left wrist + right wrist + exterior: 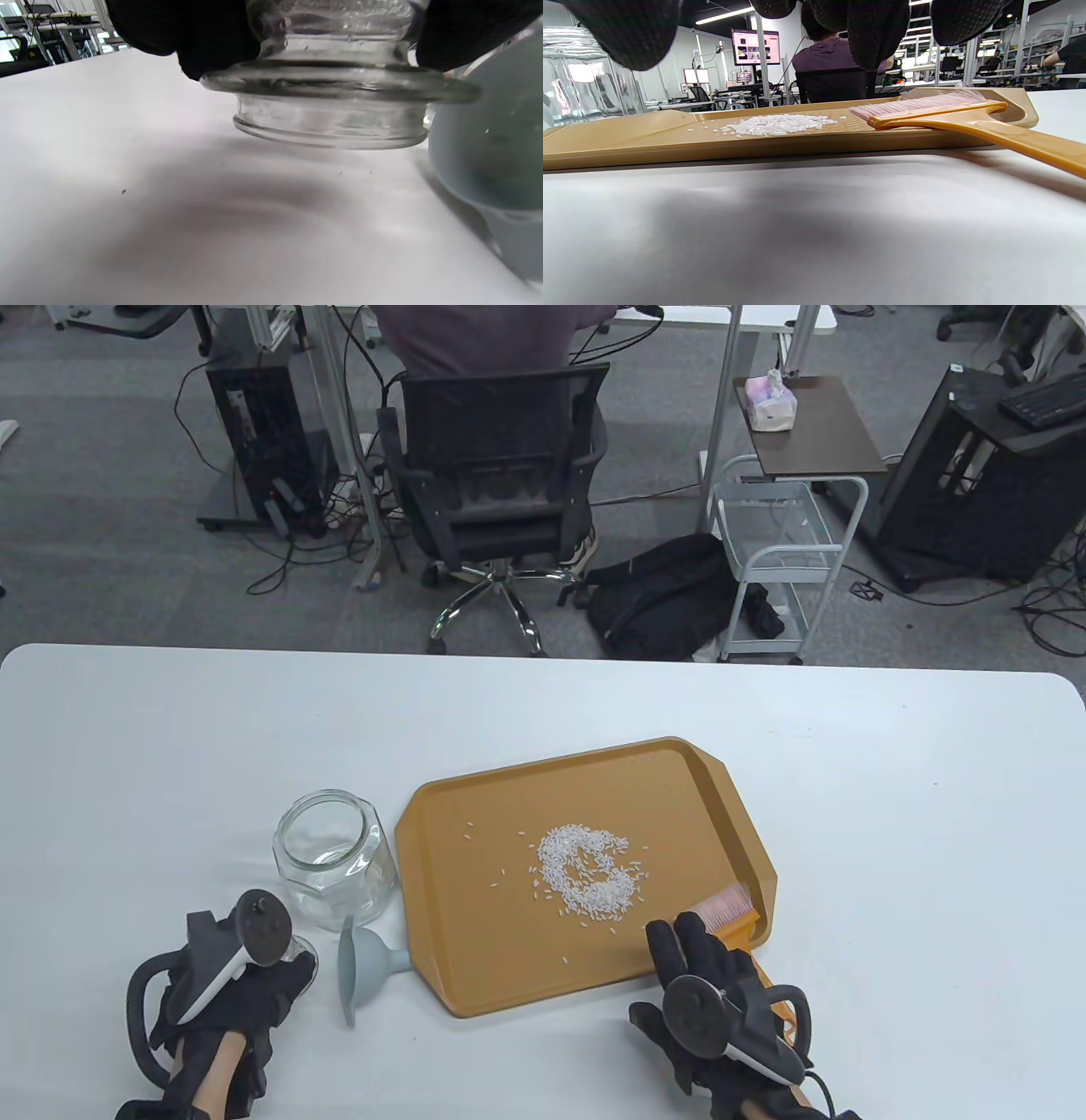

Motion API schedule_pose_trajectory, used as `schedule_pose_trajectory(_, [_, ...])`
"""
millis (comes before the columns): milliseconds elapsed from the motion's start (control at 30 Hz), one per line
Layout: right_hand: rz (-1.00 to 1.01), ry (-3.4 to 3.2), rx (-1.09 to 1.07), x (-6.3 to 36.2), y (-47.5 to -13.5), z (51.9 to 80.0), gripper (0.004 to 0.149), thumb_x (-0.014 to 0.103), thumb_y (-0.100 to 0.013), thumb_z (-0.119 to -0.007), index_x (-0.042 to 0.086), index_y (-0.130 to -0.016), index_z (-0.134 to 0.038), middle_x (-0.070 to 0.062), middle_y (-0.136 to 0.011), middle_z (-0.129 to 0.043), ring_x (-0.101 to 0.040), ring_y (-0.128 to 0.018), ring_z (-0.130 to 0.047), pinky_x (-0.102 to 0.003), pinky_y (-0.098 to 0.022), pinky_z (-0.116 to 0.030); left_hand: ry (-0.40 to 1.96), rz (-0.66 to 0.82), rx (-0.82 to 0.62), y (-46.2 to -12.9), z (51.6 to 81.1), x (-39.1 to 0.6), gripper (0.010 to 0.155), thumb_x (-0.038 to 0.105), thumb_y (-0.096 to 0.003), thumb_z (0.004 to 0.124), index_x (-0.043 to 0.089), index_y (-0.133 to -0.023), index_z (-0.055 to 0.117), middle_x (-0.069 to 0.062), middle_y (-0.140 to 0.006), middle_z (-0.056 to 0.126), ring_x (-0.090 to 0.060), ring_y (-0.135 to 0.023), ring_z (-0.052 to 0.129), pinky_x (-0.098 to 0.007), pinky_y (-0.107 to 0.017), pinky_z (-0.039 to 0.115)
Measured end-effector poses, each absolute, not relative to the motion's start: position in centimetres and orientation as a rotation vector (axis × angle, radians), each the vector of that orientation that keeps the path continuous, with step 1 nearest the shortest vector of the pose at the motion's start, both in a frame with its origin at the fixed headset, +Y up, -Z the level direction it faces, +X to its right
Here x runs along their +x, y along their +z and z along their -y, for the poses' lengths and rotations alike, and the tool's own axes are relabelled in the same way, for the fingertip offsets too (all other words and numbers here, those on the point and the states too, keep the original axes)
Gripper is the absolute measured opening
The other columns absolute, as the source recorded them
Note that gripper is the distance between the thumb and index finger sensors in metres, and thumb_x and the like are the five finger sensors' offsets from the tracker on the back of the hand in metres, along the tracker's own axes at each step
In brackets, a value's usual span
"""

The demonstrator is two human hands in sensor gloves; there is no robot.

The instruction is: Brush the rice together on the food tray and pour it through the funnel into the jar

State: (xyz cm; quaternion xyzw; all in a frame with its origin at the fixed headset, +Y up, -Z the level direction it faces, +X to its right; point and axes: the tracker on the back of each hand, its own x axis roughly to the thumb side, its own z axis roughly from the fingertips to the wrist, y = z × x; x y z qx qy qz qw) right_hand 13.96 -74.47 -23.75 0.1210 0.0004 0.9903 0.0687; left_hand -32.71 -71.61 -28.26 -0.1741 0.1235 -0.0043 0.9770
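Your left hand [233,993] sits at the near left of the white table [891,831], fingers curled round a glass lid [335,97]. The left wrist view shows the lid pinched between gloved fingers [203,38] on either side, its lower rim just above the tabletop and slightly tilted.

The jar [335,857] stands upright and uncapped just beyond that hand, close beside the left edge of the food tray [475,976]. The grey funnel [365,967] lies on its side on the table between the jar and the tray's near-left corner, its spout touching or nearly touching the tray rim (I can't tell which from above).

The rice [588,871] is on the tray, a loose clump near the middle shaped something like a ring with a gap, with stray grains scattered to its left and toward you.

The brush [730,912] lies with its pink bristles on the tray's near-right corner, and its orange handle runs off the tray rim toward you.

Your right hand [713,993] is over that handle at the tray's near edge, fingers extended forward. The right wrist view shows the fingertips [878,34] hanging above the tray and the handle passing to the right, apart from them. Whether any finger touches the handle I cannot tell, but nothing is gripped there.
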Motion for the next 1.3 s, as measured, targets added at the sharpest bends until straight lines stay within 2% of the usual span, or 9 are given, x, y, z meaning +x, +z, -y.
schedule_pose_trajectory(100, [-0.008, 2.979, 0.363, 14.0, -23.7, 74.5, 0.089, 0.059, -0.042, -0.072, 0.017, -0.109, -0.031, -0.026, -0.109, -0.034, -0.045, -0.096, -0.060, -0.069, -0.066, -0.053, 0.009, -0.261, -0.378, -28.4, 72.6, -33.0, 0.083, 0.072, -0.0515, 0.068, 0.017, -0.109, 0.046, -0.019, -0.107, 0.062, -0.041, -0.089, 0.075, -0.059, -0.068, 0.064])
schedule_pose_trajectory(333, [-0.030, 2.973, 0.350, 14.0, -23.8, 74.5, 0.089, 0.059, -0.042, -0.071, 0.017, -0.109, -0.031, -0.025, -0.109, -0.034, -0.045, -0.096, -0.061, -0.069, -0.066, -0.053, 0.027, -0.273, -0.448, -28.8, 74.0, -33.3, 0.084, 0.072, -0.0513, 0.071, 0.017, -0.109, 0.044, -0.018, -0.108, 0.059, -0.040, -0.090, 0.074, -0.058, -0.069, 0.064])
schedule_pose_trajectory(467, [-0.035, 2.972, 0.348, 14.1, -23.9, 74.5, 0.089, 0.059, -0.042, -0.071, 0.016, -0.109, -0.031, -0.025, -0.109, -0.034, -0.045, -0.096, -0.061, -0.069, -0.066, -0.053, 0.019, -0.274, -0.450, -28.8, 74.0, -33.2, 0.085, 0.074, -0.0498, 0.073, 0.018, -0.108, 0.045, -0.018, -0.107, 0.060, -0.039, -0.087, 0.077, -0.057, -0.067, 0.066])
schedule_pose_trajectory(500, [-0.038, 2.972, 0.349, 14.1, -23.9, 74.5, 0.089, 0.059, -0.042, -0.071, 0.016, -0.109, -0.031, -0.026, -0.109, -0.034, -0.045, -0.096, -0.061, -0.069, -0.066, -0.053, 0.012, -0.273, -0.450, -28.8, 74.0, -33.2, 0.086, 0.062, -0.0437, 0.082, 0.018, -0.107, 0.045, -0.017, -0.108, 0.059, -0.038, -0.086, 0.077, -0.057, -0.067, 0.066])
schedule_pose_trajectory(533, [-0.038, 2.971, 0.350, 14.1, -23.9, 74.5, 0.089, 0.059, -0.042, -0.071, 0.017, -0.109, -0.031, -0.026, -0.109, -0.034, -0.045, -0.096, -0.061, -0.069, -0.066, -0.053, 0.004, -0.273, -0.448, -28.8, 74.0, -33.1, 0.086, 0.075, -0.0493, 0.073, 0.018, -0.107, 0.044, -0.017, -0.108, 0.059, -0.038, -0.086, 0.077, -0.056, -0.067, 0.065])
schedule_pose_trajectory(600, [-0.040, 2.971, 0.352, 14.1, -23.9, 74.5, 0.089, 0.059, -0.043, -0.071, 0.016, -0.109, -0.031, -0.026, -0.109, -0.034, -0.045, -0.096, -0.061, -0.069, -0.066, -0.053, 0.005, -0.273, -0.447, -28.8, 74.1, -33.1, 0.087, 0.076, -0.0481, 0.073, 0.018, -0.107, 0.045, -0.017, -0.107, 0.060, -0.037, -0.085, 0.078, -0.057, -0.066, 0.066])
schedule_pose_trajectory(767, [-0.041, 2.970, 0.359, 14.0, -23.9, 74.5, 0.089, 0.059, -0.043, -0.071, 0.016, -0.109, -0.031, -0.026, -0.109, -0.034, -0.045, -0.096, -0.061, -0.069, -0.066, -0.053, -0.003, -0.275, -0.437, -28.7, 74.0, -33.0, 0.088, 0.065, -0.0419, 0.082, 0.019, -0.108, 0.046, -0.015, -0.107, 0.062, -0.036, -0.086, 0.079, -0.058, -0.067, 0.066])
schedule_pose_trajectory(967, [-0.060, 2.971, 0.362, 14.0, -23.9, 74.6, 0.088, 0.059, -0.043, -0.071, 0.016, -0.109, -0.032, -0.026, -0.109, -0.033, -0.045, -0.096, -0.061, -0.069, -0.066, -0.054, 0.020, -0.268, -0.426, -28.5, 73.6, -33.1, 0.088, 0.069, -0.0410, 0.078, 0.022, -0.110, 0.049, -0.016, -0.110, 0.064, -0.037, -0.089, 0.081, -0.060, -0.067, 0.066])
schedule_pose_trajectory(1300, [-0.074, 2.966, 0.357, 13.9, -23.9, 74.7, 0.088, 0.059, -0.043, -0.071, 0.016, -0.109, -0.032, -0.026, -0.109, -0.033, -0.045, -0.095, -0.061, -0.069, -0.066, -0.054, 0.095, -0.282, -0.240, -27.7, 70.1, -32.6, 0.062, 0.052, -0.0508, 0.064, 0.023, -0.105, 0.062, -0.014, -0.109, 0.071, -0.040, -0.096, 0.075, -0.062, -0.070, 0.060])
